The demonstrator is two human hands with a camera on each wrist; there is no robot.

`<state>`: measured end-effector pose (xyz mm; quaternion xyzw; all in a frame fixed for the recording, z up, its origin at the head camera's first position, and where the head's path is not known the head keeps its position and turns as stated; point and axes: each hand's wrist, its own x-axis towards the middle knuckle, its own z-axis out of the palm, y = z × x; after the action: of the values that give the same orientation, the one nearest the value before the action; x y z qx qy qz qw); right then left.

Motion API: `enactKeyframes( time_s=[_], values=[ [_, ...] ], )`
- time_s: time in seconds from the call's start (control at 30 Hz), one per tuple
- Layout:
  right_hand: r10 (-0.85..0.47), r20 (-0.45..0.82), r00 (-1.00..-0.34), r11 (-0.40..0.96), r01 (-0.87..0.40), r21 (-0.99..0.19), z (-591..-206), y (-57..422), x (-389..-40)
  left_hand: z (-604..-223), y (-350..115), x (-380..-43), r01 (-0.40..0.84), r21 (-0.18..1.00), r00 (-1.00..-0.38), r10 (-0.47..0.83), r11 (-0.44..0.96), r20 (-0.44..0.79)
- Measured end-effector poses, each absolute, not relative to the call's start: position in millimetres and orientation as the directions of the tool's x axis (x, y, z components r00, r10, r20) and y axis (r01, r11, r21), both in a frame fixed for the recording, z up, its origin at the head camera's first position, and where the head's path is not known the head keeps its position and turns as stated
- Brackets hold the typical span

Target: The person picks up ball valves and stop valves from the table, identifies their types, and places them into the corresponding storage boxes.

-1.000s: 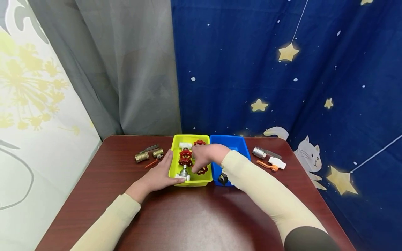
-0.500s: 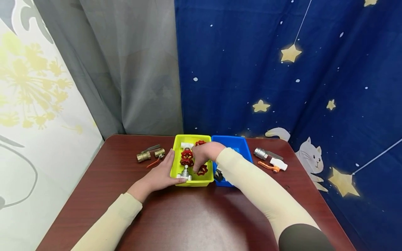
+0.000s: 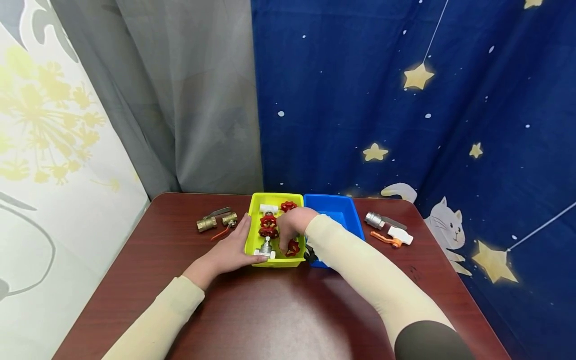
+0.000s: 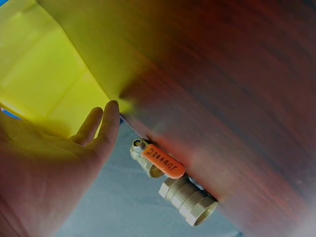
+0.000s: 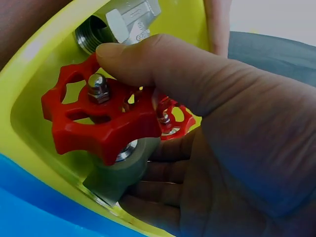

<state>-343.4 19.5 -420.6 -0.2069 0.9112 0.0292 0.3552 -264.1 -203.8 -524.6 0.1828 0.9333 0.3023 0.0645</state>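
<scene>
In the head view, my right hand (image 3: pixel 294 226) reaches into the right side of a yellow bin (image 3: pixel 279 263). It grips a gate valve (image 5: pixel 89 131) with a red handwheel: the right wrist view has the thumb over the wheel and the fingers round the grey body. My left hand (image 3: pixel 228 251) rests on the bin's near left corner, fingers straight along the outside wall and thumb at the front rim. Beside the gripped valve lie a silver valve (image 3: pixel 266 249) and a white one (image 3: pixel 269 209), their red wheels facing each other. Another red handwheel (image 3: pixel 289 205) shows at the back right.
A blue bin (image 3: pixel 335 201) stands against the yellow one, partly behind my right forearm. Left on the table lie two brass ball valves, one with a grey lever (image 3: pixel 207 224), one with an orange lever (image 3: pixel 221 234). At right are a silver ball valve (image 3: pixel 374 220) and a white one (image 3: pixel 399 235).
The head view has shifted slightly. My right hand and the red wheel by it have moved a little toward the front of the yellow bin. My left hand stays on the bin's corner.
</scene>
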Motion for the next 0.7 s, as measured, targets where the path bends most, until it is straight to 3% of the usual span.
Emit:
enactKeyframes(
  time_s=[0.43,0.7],
  values=[
    [-0.246,-0.647,-0.721,0.955,-0.294,-0.036,-421.1,11.9,-334.8,-525.8,-204.1,-265.7,0.308,0.589,-0.924,0.381,0.747,0.0],
    [-0.266,-0.66,-0.703,0.942,-0.336,-0.022,-424.9,10.4,-335.5,-525.4,-203.3,-265.0,0.298,0.582,-0.928,0.373,0.757,-0.011]
  ],
)
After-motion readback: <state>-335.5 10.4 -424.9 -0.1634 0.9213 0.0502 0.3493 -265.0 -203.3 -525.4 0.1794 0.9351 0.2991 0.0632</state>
